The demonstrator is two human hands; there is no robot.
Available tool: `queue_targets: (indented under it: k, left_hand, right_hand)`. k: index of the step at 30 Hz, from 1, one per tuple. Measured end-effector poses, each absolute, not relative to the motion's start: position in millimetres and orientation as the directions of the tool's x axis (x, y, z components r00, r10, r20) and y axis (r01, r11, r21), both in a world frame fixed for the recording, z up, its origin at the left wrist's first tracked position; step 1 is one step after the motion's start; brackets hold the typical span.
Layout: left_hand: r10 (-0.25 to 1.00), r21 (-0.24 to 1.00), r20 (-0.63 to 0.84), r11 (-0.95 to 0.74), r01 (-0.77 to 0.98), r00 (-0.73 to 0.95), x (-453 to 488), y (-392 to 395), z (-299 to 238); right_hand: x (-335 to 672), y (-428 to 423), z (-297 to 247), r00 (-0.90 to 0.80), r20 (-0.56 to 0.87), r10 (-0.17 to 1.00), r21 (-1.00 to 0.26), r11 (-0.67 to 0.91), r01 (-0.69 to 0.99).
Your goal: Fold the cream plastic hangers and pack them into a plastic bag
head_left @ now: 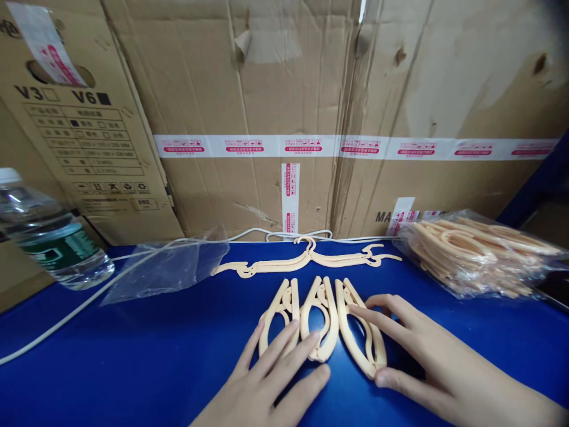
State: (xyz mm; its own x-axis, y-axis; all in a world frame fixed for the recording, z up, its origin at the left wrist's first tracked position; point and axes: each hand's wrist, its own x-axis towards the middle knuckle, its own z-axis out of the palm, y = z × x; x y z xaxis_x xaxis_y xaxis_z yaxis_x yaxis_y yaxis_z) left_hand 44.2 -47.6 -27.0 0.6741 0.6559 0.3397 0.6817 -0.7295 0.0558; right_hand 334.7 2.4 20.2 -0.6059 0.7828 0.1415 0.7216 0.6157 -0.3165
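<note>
Three folded beige plastic hangers [323,326] lie side by side on the blue table [133,367] in front of me. My left hand [271,385] rests flat, its spread fingers touching the left and middle hangers. The fingers of my right hand [427,362] are stretched out, with fingertips on the right hanger and the thumb at its near tip. Just behind them an unfolded beige hanger [306,258] lies flat across the table.
A clear bag full of beige hangers [480,252] sits at the right. An empty clear plastic bag [164,267] and a water bottle [48,237] lie at the left. A white cable [66,314] runs along the table. Cardboard boxes [284,107] wall off the back.
</note>
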Motion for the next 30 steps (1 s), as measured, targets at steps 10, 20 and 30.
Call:
queue_targets:
  k: [10, 20, 30]
  left_hand:
    - [0.583, 0.069, 0.236, -0.808, 0.585, 0.778, 34, -35, -15]
    - [0.658, 0.183, 0.315, -0.749, 0.637, 0.684, 32, -39, -17]
    - [0.726, 0.354, 0.412, -0.684, 0.638, 0.55, 28, -36, -22]
  right_hand:
    - [326, 10, 15, -0.596, 0.177, 0.784, -0.352, 0.616, 0.705]
    - [327, 13, 11, -0.59, 0.186, 0.785, -0.366, 0.613, 0.7]
    - [329, 17, 8, -0.577, 0.2, 0.792, -0.4, 0.603, 0.69]
